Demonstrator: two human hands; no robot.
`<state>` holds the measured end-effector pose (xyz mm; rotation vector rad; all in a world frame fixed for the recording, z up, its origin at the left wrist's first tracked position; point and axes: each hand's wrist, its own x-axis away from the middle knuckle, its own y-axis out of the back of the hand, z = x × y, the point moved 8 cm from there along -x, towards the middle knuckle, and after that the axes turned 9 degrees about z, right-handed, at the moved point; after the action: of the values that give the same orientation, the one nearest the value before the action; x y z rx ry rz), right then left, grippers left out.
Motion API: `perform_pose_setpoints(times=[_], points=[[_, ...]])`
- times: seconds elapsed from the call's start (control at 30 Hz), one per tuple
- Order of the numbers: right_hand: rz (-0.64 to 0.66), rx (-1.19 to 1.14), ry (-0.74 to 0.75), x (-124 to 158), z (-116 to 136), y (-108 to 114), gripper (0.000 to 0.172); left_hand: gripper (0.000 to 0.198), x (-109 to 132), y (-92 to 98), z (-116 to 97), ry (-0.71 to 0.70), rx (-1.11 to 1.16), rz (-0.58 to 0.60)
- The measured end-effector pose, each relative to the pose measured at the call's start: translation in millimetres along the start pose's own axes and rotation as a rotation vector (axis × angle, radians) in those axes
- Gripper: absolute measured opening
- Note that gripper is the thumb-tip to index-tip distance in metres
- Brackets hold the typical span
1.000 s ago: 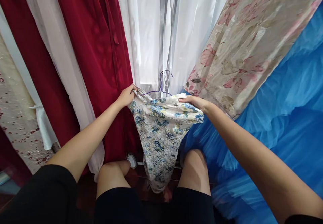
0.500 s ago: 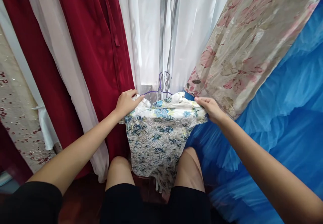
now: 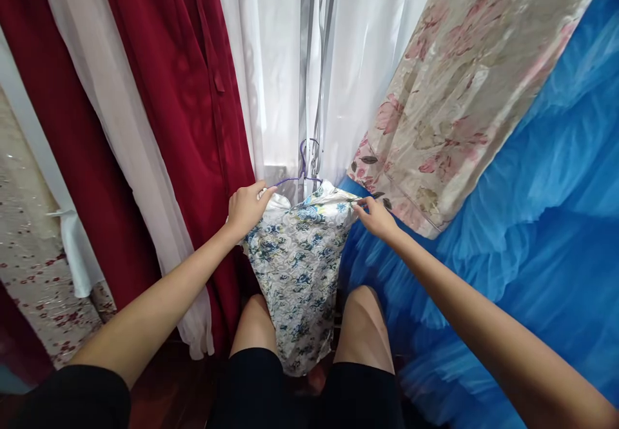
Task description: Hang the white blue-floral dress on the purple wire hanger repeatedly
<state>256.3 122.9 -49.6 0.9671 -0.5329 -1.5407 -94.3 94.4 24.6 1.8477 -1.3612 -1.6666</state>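
A white garment with a blue and yellow floral print [image 3: 300, 274], perhaps a blouse or dress, hangs between my knees. My left hand [image 3: 249, 208] is closed on its left shoulder, thumb on top. On the opposite shoulder edge, my right hand [image 3: 377, 216] pinches the cloth between thumb and fingers. A thin purple hanger [image 3: 302, 164] rises from the neckline, its hook pointing up; the rest of it is hidden inside the garment. The cloth below the shoulders drops freely, its lower edge near the floor.
Long garments hang all around: dark red cloth [image 3: 193, 93] and pale pink cloth [image 3: 111, 80] at left, white cloth [image 3: 275, 80] behind, a beige floral piece [image 3: 435, 132] and ruffled blue tulle [image 3: 522, 235] at right. Dark reddish floor [image 3: 169, 384] shows below.
My right hand has moved left, drawing that shoulder inward. The garment's folded upper part has dropped open, and its body hangs longer and narrower. My left hand still grips its shoulder.
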Motion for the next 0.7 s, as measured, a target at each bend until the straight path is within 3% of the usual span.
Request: perform_pose_setpoints(times=[0.1, 0.2, 0.3, 0.4, 0.47, 0.57, 0.63, 0.7], points=[[-0.032, -0.263, -0.060, 0, -17, -3, 0.028, 0.041, 2, 1.7, -1, -0.001, 0.034, -0.025], [-0.064, -0.528, -0.021, 1, -15, 2, 0.026, 0.040, 0, 3.0, 3, 0.011, 0.097, -0.049], [-0.210, -0.711, 0.022, 2, -6, 27, 0.030, 0.041, -4, 0.7, 10, 0.009, 0.192, -0.031], [-0.328, -0.836, 0.167, 15, 21, 56, 0.034, 0.034, -6, -2.0, 21, -0.010, 0.252, -0.033], [-0.334, -0.791, 0.316, 39, 52, 67, 0.035, 0.028, -3, -2.9, 32, -0.032, 0.265, -0.067], [-0.271, -0.456, 0.486, 101, 104, 60, 0.036, 0.027, 9, 0.0, 53, -0.022, 0.273, -0.189], [-0.094, -0.245, 0.694, 151, 141, 38, 0.033, 0.028, 22, 1.9, 68, 0.038, 0.325, -0.279], [0.160, -0.097, 0.911, 198, 168, 11, 0.024, 0.028, 31, -3.7, 74, 0.080, 0.410, -0.269]])
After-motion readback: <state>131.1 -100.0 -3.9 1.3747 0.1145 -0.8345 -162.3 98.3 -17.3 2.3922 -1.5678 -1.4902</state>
